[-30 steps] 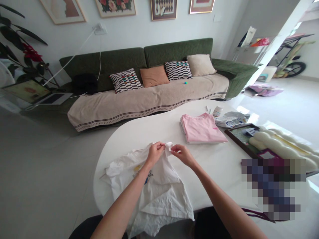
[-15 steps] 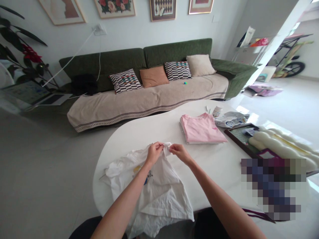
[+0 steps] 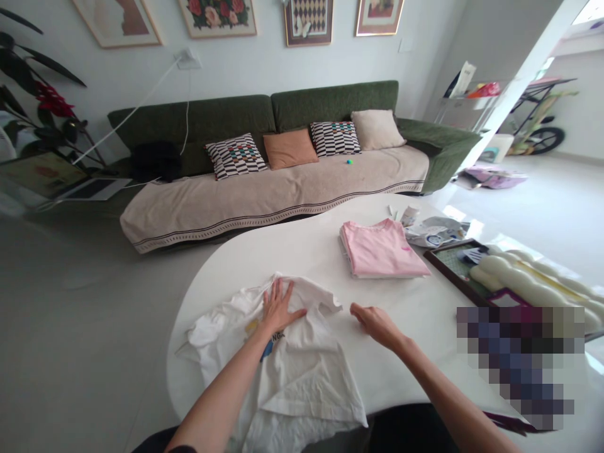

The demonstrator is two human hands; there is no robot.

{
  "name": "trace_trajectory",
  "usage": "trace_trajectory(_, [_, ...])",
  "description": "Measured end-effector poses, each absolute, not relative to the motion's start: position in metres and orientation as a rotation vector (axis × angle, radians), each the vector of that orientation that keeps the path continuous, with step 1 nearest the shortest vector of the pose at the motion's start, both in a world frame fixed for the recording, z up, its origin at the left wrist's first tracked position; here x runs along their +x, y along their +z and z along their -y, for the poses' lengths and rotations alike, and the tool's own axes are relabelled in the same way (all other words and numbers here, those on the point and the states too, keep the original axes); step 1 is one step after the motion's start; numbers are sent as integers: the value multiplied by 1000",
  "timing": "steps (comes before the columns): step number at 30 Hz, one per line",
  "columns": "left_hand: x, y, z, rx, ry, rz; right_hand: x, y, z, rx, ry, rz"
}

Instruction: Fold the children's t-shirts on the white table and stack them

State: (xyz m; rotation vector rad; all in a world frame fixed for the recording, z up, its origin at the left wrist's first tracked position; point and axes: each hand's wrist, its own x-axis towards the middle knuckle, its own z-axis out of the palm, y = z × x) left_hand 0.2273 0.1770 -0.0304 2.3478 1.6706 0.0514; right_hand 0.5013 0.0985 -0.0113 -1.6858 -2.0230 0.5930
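Observation:
A crumpled white T-shirt (image 3: 302,371) with a printed front lies on the near left part of the white oval table (image 3: 306,251). My left hand (image 3: 278,308) presses flat on its upper part, fingers spread. My right hand (image 3: 375,324) hovers just right of the shirt's sleeve, over bare tabletop, fingers loosely apart and holding nothing. Farther back on the table sits a folded pink T-shirt (image 3: 382,248).
Crumpled paper and wrappers (image 3: 431,231) lie behind the pink shirt. A dark framed tray (image 3: 460,267) and a cream wavy cushion (image 3: 528,280) occupy the table's right side. A green sofa (image 3: 283,157) with pillows stands beyond the table; a plant (image 3: 42,107) is at far left.
Both hands let go of the shirt's pinched edge. The fabric now lies down on the table, my left hand flattened on it and my right hand drawn off to the right.

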Motion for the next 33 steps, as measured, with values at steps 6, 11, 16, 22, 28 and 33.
trace_trajectory(6, [224, -35, -181, 2405, 69, -1643, 493, -12, -144, -1655, 702, 1852])
trace_trajectory(11, [219, -36, -182, 2413, 58, -1632, 477, -15, -181, -1549, 809, 2144])
trace_trajectory(16, [211, -32, -185, 2439, 42, -1570, 480, -23, -178, -1372, 903, 2210])
trace_trajectory(22, [200, -34, -193, 2486, 31, -1509, 473, -26, -191, -1508, 780, 1962])
trace_trajectory(28, [194, -33, -204, 2496, 15, -1483, 468, -26, -196, -1385, 875, 2152])
trace_trajectory(33, [192, -34, -205, 2509, 40, -1456, 463, -32, -183, -1373, 775, 2105])
